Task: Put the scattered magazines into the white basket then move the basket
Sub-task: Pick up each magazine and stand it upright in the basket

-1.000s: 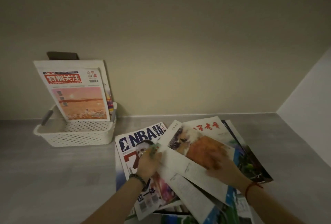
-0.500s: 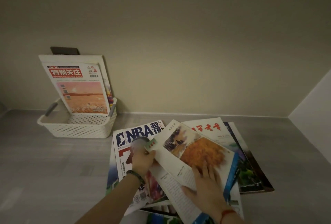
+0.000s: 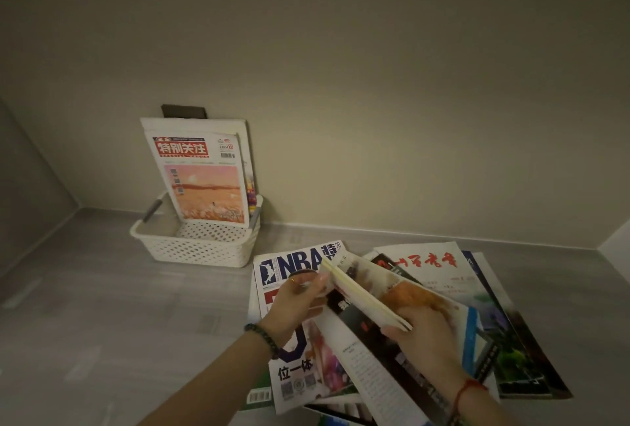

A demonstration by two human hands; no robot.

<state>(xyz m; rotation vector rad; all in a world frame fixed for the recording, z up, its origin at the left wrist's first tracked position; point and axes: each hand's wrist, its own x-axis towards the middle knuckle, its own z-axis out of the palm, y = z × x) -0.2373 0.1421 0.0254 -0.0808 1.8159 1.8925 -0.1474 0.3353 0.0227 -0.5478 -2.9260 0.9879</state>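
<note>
Over the scattered pile (image 3: 301,369), left grip (image 3: 300,303) and right grip (image 3: 426,343) both pinch one magazine (image 3: 405,292); keeping it level should hold pages closed toward the far-left basket (image 3: 191,250).

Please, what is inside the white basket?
The front magazine stands upright at the right end of the white basket, leaning back toward the wall. It has a red title and an orange picture. More stand behind it, but their covers are hidden, so I cannot count them.

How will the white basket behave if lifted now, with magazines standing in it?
Probably unbalanced: the tall magazines stand rear-right in the white basket, leaning toward the wall. Away from it, they may topple. Its perforated plastic looks light.
</note>
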